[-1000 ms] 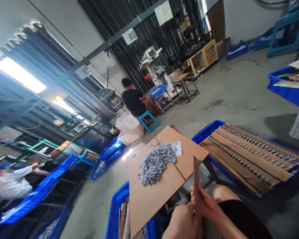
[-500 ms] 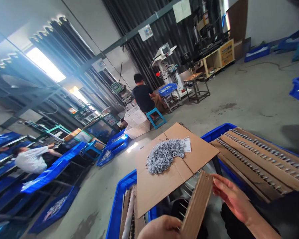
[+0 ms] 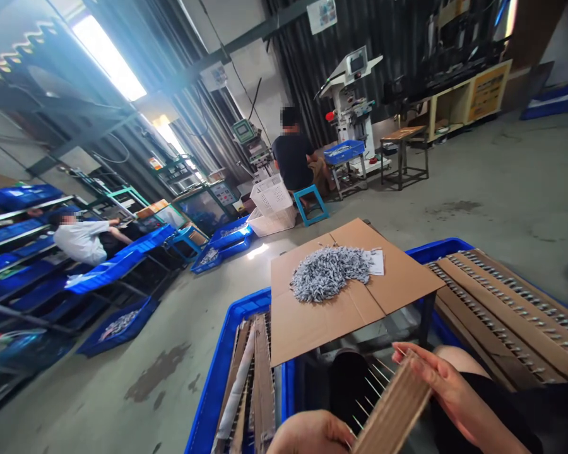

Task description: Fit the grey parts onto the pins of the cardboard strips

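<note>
A narrow corrugated cardboard strip (image 3: 394,413) is held low in front of me, tilted up to the right. Several thin pale sticks (image 3: 370,389) poke out from its left edge. My right hand (image 3: 447,381) is closed on the strip's upper end, thumb on its face and fingers behind. Near the lower end, my left hand (image 3: 312,434) is closed at the left edge, its fingertips partly hidden. Just beyond the hands, a heap of small grey pieces (image 3: 329,272) lies on a cardboard sheet (image 3: 303,334) over a small table, beside a white paper (image 3: 377,261).
A blue crate (image 3: 234,309) with cardboard strips stands left of the table, another blue crate (image 3: 442,244) with strips of small metal-tipped pieces stands right. Further off are a person (image 3: 293,157) on a blue stool (image 3: 311,205), another person (image 3: 82,236), and machines (image 3: 353,113).
The view has shifted, so the background sits differently. My right hand has moved further around the strip's upper end, and more of the sticks show along the strip's left edge.
</note>
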`<state>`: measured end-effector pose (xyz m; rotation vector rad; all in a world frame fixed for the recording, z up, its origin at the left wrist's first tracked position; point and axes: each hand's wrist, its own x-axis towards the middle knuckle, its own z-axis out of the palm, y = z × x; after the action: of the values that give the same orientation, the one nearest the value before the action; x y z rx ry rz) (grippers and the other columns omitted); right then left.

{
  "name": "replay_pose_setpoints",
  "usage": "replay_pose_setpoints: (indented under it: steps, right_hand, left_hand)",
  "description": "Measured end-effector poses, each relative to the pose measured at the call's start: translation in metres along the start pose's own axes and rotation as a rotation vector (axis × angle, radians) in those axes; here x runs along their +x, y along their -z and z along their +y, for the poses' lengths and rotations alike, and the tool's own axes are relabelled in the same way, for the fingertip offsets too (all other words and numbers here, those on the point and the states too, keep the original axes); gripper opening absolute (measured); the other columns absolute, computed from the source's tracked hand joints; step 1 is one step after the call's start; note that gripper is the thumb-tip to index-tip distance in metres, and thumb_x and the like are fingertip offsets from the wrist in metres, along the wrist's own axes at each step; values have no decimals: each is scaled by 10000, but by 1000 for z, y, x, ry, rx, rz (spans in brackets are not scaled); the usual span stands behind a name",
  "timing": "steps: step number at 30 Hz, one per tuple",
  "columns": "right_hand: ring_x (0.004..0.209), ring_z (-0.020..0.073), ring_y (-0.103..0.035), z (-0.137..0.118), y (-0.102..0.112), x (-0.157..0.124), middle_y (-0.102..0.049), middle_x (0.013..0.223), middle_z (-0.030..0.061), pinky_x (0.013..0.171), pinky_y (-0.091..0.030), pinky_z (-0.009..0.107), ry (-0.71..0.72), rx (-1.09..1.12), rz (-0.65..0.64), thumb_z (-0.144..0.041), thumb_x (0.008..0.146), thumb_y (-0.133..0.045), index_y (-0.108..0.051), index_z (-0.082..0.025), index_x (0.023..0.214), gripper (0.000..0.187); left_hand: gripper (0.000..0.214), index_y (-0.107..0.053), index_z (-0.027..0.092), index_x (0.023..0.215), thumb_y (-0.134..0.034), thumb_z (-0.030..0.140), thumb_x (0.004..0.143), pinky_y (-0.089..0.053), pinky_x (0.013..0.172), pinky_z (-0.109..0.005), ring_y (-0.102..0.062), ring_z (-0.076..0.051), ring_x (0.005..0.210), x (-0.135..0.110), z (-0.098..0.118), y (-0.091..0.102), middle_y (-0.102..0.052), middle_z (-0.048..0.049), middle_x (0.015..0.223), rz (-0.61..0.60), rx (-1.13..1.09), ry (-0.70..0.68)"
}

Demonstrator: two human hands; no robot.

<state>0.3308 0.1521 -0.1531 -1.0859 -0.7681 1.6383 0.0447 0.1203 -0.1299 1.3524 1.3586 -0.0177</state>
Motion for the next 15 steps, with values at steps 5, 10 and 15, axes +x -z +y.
replay_pose_setpoints:
  steps: [5, 10, 15]
  right_hand:
    - [964, 315, -654, 11, -13, -4, -783, 922, 89, 880, -482, 385, -10, -69, 136, -582, 657, -739, -765, -223, 907, 438]
    - [865, 276, -665, 19, -13, -12, -783, 822, 40, 725, -533, 297, 16, -124, 258, -551, 594, -771, -776, -251, 765, 346]
    - [788, 285, -664, -4, -8, -25, -763, 735, 58, 666, -537, 335, 212, -228, 407, -455, 614, -739, -744, -274, 665, 188]
  left_hand:
    - [190, -775, 303, 845, -652, 361, 712, -428, 588, -261, -536, -151, 542, -7, -6, -8, -638, 44, 613, -10, 94, 5]
    - [260, -770, 300, 908, -649, 295, 678, -399, 576, -219, -571, -150, 630, -11, -14, -19, -649, 58, 651, 0, 141, 5]
    - [292, -736, 261, 990, -656, 330, 718, -469, 699, -265, -611, -199, 766, -14, -23, -23, -709, 12, 800, 208, -85, -252]
